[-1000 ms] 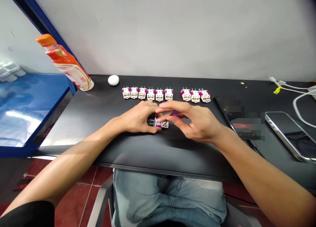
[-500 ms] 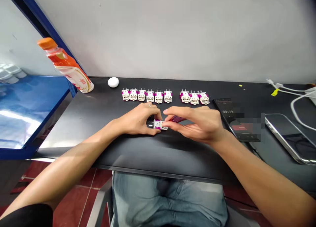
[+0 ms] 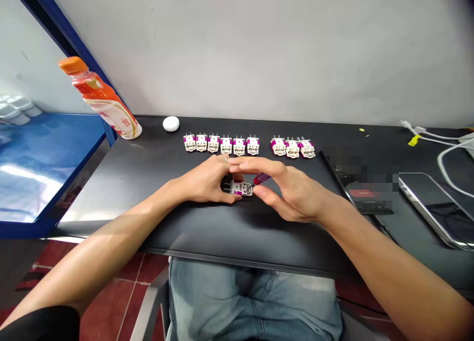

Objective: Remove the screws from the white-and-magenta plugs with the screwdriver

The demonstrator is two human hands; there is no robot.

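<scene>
Between thumb and fingers, my left hand (image 3: 207, 180) grips a white and purple power plug (image 3: 237, 188) on the black table, its metal prongs pointing left into my palm. My right hand (image 3: 296, 190) holds a screwdriver (image 3: 261, 178) with a dark red-purple handle. Its thin shaft slants down to the left, and the tip meets the right part of the plug. The right fingertips reach across to the left hand's knuckles. Behind my hands stands a row of several similar plugs (image 3: 226, 146), with a second group of 3 plugs (image 3: 292, 148) to its right.
An orange-capped bottle (image 3: 107, 104) stands at the back left beside a white round object (image 3: 171, 124). On the right lie a dark phone (image 3: 365, 195), a silver-edged phone (image 3: 440, 207) and white cables (image 3: 444, 138). The table's front edge (image 3: 240, 264) runs above my lap.
My right hand has tilted the screwdriver so its shaft now shows, with the tip at the plug. Its fingers have stretched left over the left hand. The left hand stays in place.
</scene>
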